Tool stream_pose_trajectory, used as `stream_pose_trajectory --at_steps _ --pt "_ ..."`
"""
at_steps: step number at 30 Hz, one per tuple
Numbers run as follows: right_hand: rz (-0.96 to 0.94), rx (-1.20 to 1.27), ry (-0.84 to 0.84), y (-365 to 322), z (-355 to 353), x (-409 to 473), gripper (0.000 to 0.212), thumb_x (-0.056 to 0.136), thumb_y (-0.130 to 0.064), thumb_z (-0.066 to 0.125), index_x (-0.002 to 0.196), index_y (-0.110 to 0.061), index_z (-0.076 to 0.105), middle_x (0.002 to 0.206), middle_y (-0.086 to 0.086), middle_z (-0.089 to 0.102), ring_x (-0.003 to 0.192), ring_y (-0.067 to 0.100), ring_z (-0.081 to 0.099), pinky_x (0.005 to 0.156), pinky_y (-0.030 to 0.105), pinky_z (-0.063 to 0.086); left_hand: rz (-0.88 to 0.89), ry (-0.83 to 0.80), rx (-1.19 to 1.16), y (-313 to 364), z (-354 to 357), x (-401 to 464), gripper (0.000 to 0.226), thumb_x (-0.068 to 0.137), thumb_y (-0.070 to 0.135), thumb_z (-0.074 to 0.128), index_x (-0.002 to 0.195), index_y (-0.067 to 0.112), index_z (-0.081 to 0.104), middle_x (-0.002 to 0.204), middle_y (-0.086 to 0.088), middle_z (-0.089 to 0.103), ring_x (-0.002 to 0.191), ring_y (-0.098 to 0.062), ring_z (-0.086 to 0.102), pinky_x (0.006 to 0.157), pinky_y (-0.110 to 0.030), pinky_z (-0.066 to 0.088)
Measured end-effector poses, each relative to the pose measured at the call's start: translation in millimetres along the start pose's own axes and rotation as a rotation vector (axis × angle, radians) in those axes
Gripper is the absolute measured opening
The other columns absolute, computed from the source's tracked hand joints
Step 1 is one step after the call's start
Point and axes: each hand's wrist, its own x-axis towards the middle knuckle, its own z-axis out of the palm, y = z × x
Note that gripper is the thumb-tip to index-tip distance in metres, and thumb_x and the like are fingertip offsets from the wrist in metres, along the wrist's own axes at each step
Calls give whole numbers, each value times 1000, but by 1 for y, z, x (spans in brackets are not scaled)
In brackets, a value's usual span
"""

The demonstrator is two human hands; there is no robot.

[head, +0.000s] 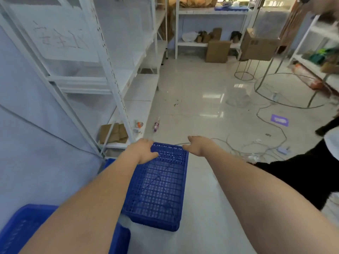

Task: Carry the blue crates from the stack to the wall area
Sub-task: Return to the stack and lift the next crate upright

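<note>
Crate (157, 186) best kept level toward wall: left hand (145, 151) gripping far rim, right hand (197, 146) apparently curled on far corner.

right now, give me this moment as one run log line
stage: crate at far rim | left hand: grips blue crate far-left corner | right hand: at far-right corner, grip unclear | second crate: lower left
</note>
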Motion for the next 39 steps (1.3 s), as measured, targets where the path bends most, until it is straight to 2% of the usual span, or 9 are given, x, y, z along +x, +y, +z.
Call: stream_pose_trajectory --at_steps 4,6,11,16,24,27,30,35,39 --pt "31 51 -84 18 30 30 67 95 -52 33 149 -13 27 154 7 35 139 27 37 112 40 33 22 -132 49 7 36 39 71 96 51 35 153 14 17 160 -6 18 148 -23 16 116 -42 25" --pt "50 94 -127 27 49 47 65 96 -51 33 149 -14 28 154 6 37 138 27 39 112 41 34 32 -181 41 8 57 62 70 96 51 35 153 15 17 161 -5 16 149 -22 12 117 -42 24" --pt "118 180 -221 39 106 94 68 97 -52 31 153 -16 19 157 4 30 142 25 34 114 38 31 59 -279 19 13 117 117 69 96 51 35 153 16 17 161 -3 15 150 -20 7 117 -42 23" --pt "174 316 -311 55 182 141 60 98 -46 33 149 -15 30 153 6 37 138 26 38 109 34 31 80 -397 -48 12 202 168 68 96 51 35 151 14 21 159 -5 21 148 -20 14 116 -40 24" --pt "292 407 -422 96 328 203 63 98 -47 31 150 -13 24 156 4 31 141 24 34 110 37 30 117 -571 28 9 349 230 68 97 50 32 152 13 17 161 -5 13 150 -21 6 117 -41 22" --pt "312 448 -447 115 376 221 64 98 -48 30 151 -14 21 157 3 28 142 23 32 111 38 29 98 -552 45 17 393 253 64 98 47 33 149 10 25 156 -8 28 145 -24 23 111 -40 30" --pt "334 512 -444 137 419 238 66 98 -48 30 153 -15 16 160 1 21 146 20 24 116 36 22 73 -505 90 34 427 279 52 99 44 33 136 9 41 136 -9 48 126 -26 44 100 -41 40" --pt "377 643 -408 172 482 264 63 99 -46 30 153 -16 18 160 0 22 147 18 24 117 33 20 31 -417 109 77 484 330 52 99 44 33 134 7 41 134 -12 49 124 -27 45 97 -40 41" --pt "420 760 -388 199 518 267 61 99 -42 32 152 -15 22 159 1 25 146 18 25 116 32 21 -202 -328 24 107 526 357 58 95 45 43 135 3 36 137 -17 43 127 -32 44 92 -40 46"
